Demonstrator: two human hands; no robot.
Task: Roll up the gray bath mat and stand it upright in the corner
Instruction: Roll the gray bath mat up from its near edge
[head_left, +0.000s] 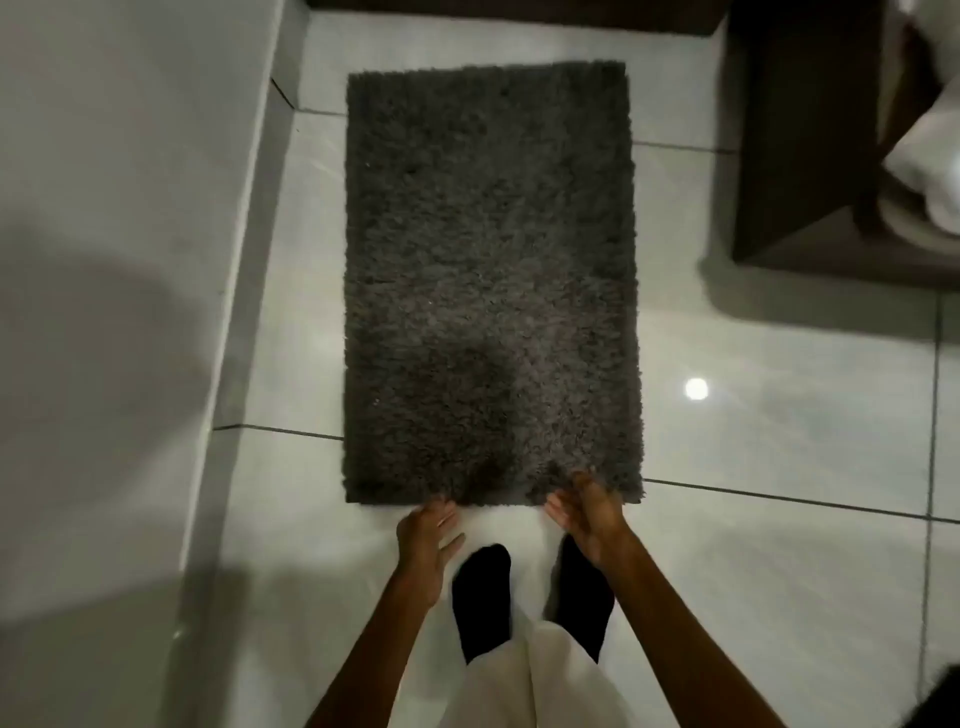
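A pale wall (104, 260) runs down the left. The gray bath mat (491, 280) lies flat and unrolled on the glossy tiled floor (779, 441). At its near edge, the left hand (423, 545) hovers with fingers spread open, tips at the fringe. The right hand (589, 512) has its fingers curled into the pile at that edge. A dark cabinet (800, 156) stands at right.
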